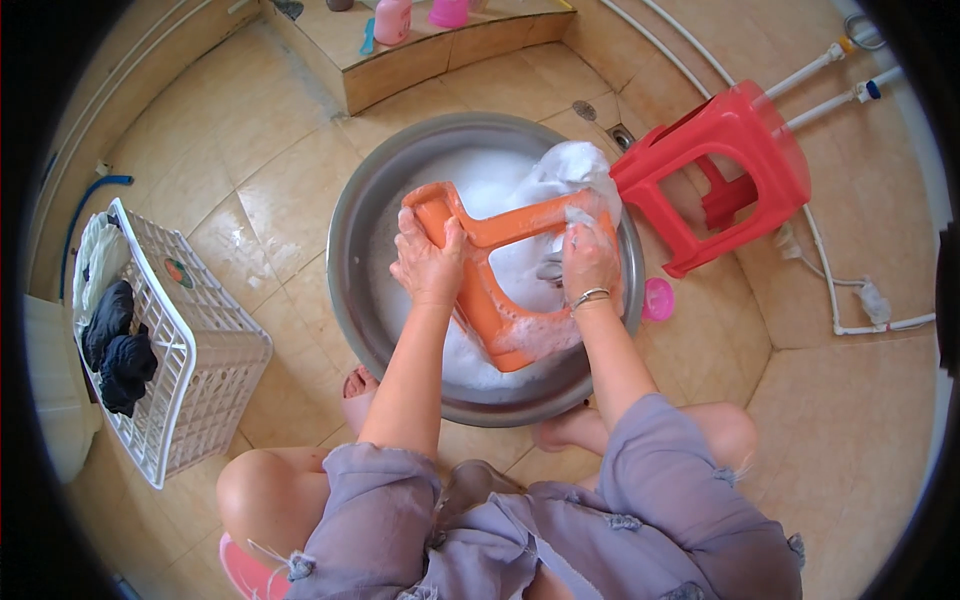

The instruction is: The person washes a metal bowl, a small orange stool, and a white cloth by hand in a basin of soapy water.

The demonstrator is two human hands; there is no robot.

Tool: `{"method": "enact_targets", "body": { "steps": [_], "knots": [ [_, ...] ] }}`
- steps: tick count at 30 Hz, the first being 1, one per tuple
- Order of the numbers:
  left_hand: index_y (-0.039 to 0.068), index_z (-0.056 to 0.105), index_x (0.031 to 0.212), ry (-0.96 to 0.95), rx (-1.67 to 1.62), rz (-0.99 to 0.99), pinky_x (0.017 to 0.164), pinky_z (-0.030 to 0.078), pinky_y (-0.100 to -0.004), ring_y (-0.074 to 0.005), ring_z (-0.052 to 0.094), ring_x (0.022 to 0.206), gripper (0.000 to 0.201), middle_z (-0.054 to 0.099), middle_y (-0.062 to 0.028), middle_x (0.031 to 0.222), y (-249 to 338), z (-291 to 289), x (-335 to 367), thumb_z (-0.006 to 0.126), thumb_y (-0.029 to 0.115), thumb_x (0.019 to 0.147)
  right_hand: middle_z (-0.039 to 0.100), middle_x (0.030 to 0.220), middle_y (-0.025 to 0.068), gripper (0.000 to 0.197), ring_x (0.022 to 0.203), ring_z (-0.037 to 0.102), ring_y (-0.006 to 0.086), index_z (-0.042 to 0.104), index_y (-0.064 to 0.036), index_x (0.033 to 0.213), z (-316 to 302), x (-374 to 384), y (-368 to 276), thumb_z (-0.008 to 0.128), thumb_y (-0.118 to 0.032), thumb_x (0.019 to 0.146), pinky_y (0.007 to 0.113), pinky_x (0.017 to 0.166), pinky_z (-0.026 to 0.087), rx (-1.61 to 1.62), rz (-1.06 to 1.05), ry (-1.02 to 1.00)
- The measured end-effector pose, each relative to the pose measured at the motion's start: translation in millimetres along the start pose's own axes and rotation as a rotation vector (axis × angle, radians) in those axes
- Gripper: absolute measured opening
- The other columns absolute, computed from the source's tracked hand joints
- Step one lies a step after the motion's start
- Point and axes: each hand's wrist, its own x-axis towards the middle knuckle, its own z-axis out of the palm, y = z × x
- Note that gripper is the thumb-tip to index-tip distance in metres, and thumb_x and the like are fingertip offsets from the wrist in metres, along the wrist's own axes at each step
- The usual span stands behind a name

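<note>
An orange plastic stool [480, 300] lies tilted over a wide grey metal basin [352, 330] of white suds [490, 170]. My left hand [428, 262] is closed around one of the stool's edges on the left, thumb on top. On the right, my right hand [592, 262], with a bracelet at the wrist, is closed against the stool's far right part. A wet greyish wad [550, 268] shows at its fingers; whether it is cloth or a scrubber I cannot make out. Foam clings to the stool's right and near sides. A mound of white suds stands behind my right hand.
A red plastic stool [740, 170] lies on its side right of the basin, near wall pipes [825, 70]. A small pink cup [657, 299] sits beside the basin. On the left stands a white laundry basket [185, 350] with dark clothes [120, 350]. Behind is a tiled step [440, 55] with a pink bottle [392, 20].
</note>
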Motion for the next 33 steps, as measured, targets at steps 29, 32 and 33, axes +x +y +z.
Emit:
{"method": "enact_targets", "body": {
  "steps": [29, 32, 33],
  "knots": [
    [0.014, 0.03, 0.122, 0.041, -0.027, 0.003, 0.083, 0.028, -0.0417, -0.0291, 0.048, 0.095, 0.063, 0.05, -0.0153, 0.101, 0.5, 1.3, -2.6, 0.05, 0.045, 0.071, 0.056, 0.099, 0.0089, 0.031, 0.088, 0.056, 0.018, 0.045, -0.0005, 0.113, -16.3, -19.3, -35.9, 0.04, -0.019, 0.088, 0.031, 0.078, 0.046, 2.066, 0.883, -0.708],
    [0.015, 0.029, 0.122, 0.048, -0.036, 0.01, 0.083, 0.029, -0.0415, -0.0294, 0.048, 0.095, 0.063, 0.05, -0.0154, 0.1, -0.4, 2.4, -1.8, 0.05, 0.046, 0.071, 0.056, 0.098, 0.0091, 0.03, 0.087, 0.056, 0.0174, 0.047, 0.0011, 0.109, -19.5, -19.1, -38.4, 0.041, -0.019, 0.088, 0.031, 0.077, 0.046, 2.049, 0.872, -0.681],
    [0.015, 0.029, 0.122, 0.039, -0.04, 0.008, 0.082, 0.029, -0.0414, -0.0296, 0.049, 0.094, 0.063, 0.05, -0.0154, 0.1, -0.3, 2.1, -1.8, 0.05, 0.046, 0.071, 0.057, 0.098, 0.0093, 0.028, 0.086, 0.057, 0.0167, 0.049, 0.0029, 0.105, -20.3, -19.2, -40.0, 0.042, -0.018, 0.088, 0.03, 0.077, 0.046, 2.031, 0.859, -0.654]
  ]
}}
